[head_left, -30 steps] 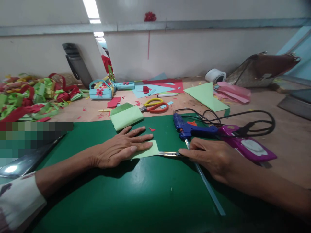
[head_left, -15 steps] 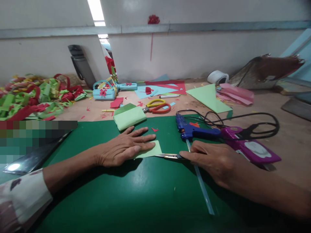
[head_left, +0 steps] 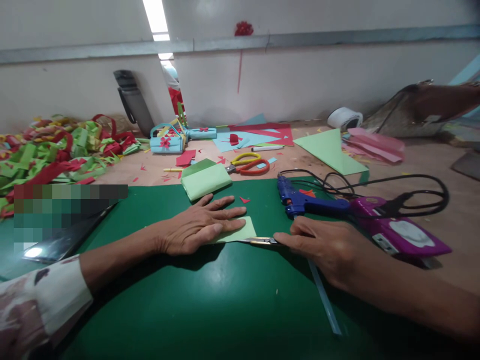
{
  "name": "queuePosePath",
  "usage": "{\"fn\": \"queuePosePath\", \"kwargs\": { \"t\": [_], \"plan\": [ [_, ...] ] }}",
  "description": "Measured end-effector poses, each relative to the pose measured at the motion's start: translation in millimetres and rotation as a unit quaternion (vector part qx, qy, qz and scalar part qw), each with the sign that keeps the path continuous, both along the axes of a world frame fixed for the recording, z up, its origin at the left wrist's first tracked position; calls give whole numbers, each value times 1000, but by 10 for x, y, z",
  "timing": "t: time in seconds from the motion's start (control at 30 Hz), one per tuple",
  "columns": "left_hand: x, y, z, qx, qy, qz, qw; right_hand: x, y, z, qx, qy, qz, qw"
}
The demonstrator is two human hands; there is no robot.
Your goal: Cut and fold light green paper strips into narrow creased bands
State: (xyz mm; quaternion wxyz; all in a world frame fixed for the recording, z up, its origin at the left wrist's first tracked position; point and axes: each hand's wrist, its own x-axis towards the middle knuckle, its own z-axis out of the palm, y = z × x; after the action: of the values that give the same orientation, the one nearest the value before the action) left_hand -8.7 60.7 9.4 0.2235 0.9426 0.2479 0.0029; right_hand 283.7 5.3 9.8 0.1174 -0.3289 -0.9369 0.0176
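Observation:
My left hand (head_left: pixel 198 226) lies flat with fingers spread, pressing a small light green piece of paper (head_left: pixel 245 229) onto the green mat (head_left: pixel 202 305). In my curled right hand (head_left: pixel 326 247) is a slim craft knife (head_left: pixel 260 240). Its metal blade lies along the paper's near edge, pointing left; its handle is hidden in my fist. Just beyond the left fingertips rests a folded light green paper (head_left: pixel 206 182). A blue glue gun (head_left: pixel 300 200) lies behind my right hand. Its clear glue stick (head_left: pixel 324 297) passes under that hand and shows again on the near side.
Yellow-and-orange scissors (head_left: pixel 249 164) and a pen (head_left: pixel 268 148) lie behind the mat. At right are a purple power strip (head_left: pixel 401 232) and black cord (head_left: pixel 442 190). A dark glossy device (head_left: pixel 71 235), partly blurred, lies left. Paper strips (head_left: pixel 63 155) pile up behind it, near a bottle (head_left: pixel 133 102).
The view has shifted slightly, so things appear further right. Relative to the paper, my right hand and the knife have moved a little left along its edge. My left hand stays pressed down.

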Motion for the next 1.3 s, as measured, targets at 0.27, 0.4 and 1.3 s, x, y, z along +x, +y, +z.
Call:
{"fn": "queuePosePath", "kwargs": {
  "t": [0.27, 0.4, 1.3],
  "plan": [
    [-3, 0, 6, 3, -3, -1, 1000, -30, -3, -45, 12, 11, 8, 1000],
    [-2, 1, 2, 3, 3, 3, 1000, -100, 26, -34, 17, -5, 19, 1000],
    [23, -11, -2, 38, 7, 10, 999, -177, -144, 63, -26, 0, 23, 999]
  ]
}}
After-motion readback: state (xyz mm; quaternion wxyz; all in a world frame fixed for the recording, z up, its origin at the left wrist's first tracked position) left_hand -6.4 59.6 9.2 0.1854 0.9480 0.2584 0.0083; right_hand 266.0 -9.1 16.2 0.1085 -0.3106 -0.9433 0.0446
